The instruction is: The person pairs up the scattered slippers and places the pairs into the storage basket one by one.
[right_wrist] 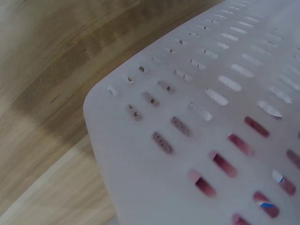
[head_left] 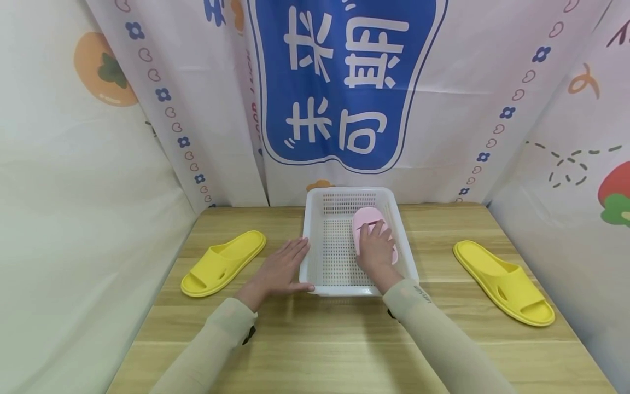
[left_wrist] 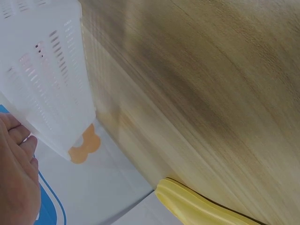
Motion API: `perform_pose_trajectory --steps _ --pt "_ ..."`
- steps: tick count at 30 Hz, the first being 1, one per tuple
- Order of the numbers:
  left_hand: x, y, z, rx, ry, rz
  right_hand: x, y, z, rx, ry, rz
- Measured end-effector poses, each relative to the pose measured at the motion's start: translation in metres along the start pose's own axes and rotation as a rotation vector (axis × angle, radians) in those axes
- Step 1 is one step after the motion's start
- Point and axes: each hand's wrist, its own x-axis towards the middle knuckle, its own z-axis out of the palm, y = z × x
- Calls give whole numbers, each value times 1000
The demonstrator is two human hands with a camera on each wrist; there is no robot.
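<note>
A white plastic basket [head_left: 322, 290] with slotted walls stands on the wooden table. Inside it, toward the right wall, lies a pink slipper [head_left: 366, 214]. My right hand [head_left: 377, 253] reaches over the basket's front rim and grips the slipper from above, fingers over its upper, hiding part of it. In the right wrist view, pinkish red shows through the slots of the basket wall [right_wrist: 136, 173]; that hand is out of sight there. With fairly straight fingers and the thumb spread, my left hand [head_left: 283, 269] touches the basket's left rim and near left corner.
One yellow slipper [head_left: 223, 262] lies on the table left of the basket, another yellow slipper [head_left: 504, 282] to the right. Behind the basket hangs a printed cloth [head_left: 221, 109]. Pale cloth walls border the wooden table [head_left: 315, 350] on both sides.
</note>
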Motion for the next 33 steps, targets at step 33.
perform_pose_trajectory --steps 33 --pt "1 0 -2 22 -10 4 1 -3 13 -12 -104 40"
